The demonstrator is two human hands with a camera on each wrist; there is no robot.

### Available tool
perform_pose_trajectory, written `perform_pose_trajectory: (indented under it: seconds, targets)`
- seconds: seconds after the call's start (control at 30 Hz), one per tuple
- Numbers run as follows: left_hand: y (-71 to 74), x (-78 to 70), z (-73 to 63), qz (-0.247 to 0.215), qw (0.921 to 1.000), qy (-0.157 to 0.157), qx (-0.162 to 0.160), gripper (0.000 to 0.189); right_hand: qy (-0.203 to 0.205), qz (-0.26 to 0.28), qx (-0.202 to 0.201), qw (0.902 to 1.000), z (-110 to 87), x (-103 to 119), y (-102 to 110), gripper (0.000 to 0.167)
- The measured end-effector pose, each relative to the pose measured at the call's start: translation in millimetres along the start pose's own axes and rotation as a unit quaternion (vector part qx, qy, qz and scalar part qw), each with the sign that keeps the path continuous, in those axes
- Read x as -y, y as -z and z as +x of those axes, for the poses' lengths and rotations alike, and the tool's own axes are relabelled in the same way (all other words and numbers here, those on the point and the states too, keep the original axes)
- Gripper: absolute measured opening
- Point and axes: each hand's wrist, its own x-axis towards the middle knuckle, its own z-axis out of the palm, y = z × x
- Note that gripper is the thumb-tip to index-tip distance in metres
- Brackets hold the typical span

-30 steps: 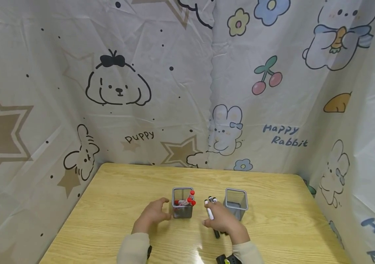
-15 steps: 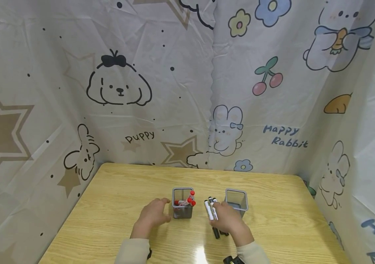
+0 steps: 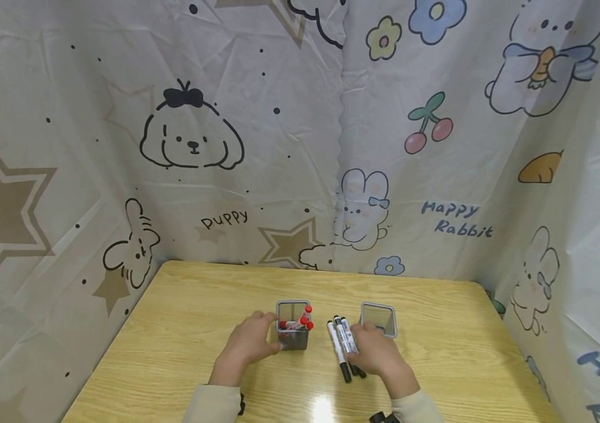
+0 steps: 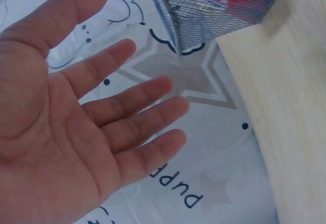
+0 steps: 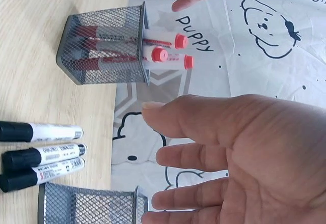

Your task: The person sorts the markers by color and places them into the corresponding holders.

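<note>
Your right hand (image 3: 379,351) has drawn off to the right, uncovering more of the three white cylindrical markers with black caps (image 5: 53,154); its fingers are loosely extended and pinch nothing. Your left hand (image 3: 247,339), thumb and fingers spread, has edged closer to the left side of the square grey wire-mesh basket (image 3: 293,341); whether the thumb touches it, I cannot tell. So neither hand grips anything, and the black-capped markers lie loose and close together on the yellow wood-grain worktop (image 3: 215,294), just right of that basket. White markers with red ends (image 5: 159,55) lean inside it. Farther to its right, past the black-capped markers, a second grey mesh basket (image 3: 379,317) stands partly hidden by your right hand. Behind the basket hangs a white cartoon-printed cloth (image 3: 199,194).
</note>
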Motion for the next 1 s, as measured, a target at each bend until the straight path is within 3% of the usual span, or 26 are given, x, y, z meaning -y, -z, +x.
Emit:
perform_pose_trajectory:
  seconds: [0.4, 0.77, 1.0]
  targets:
    - [-3.0, -9.5, 3.6, 0.025, 0.9988, -0.033, -0.026, 0.05, -0.014, -0.013, -0.032, 0.9993, -4.6, -13.3, 2.4, 0.055]
    - [-4.6, -30.0, 3.8, 0.018, 0.9975, -0.06, -0.032, 0.051, -0.035, -0.016, -0.052, 0.9979, -4.3, -27.7, 2.8, 0.056]
    - [-10.8, -39.5, 8.0, 0.054, 0.995, -0.075, -0.037, 0.053, -0.058, -0.02, -0.062, 0.9962, -5.8, -36.8, 3.6, 0.059]
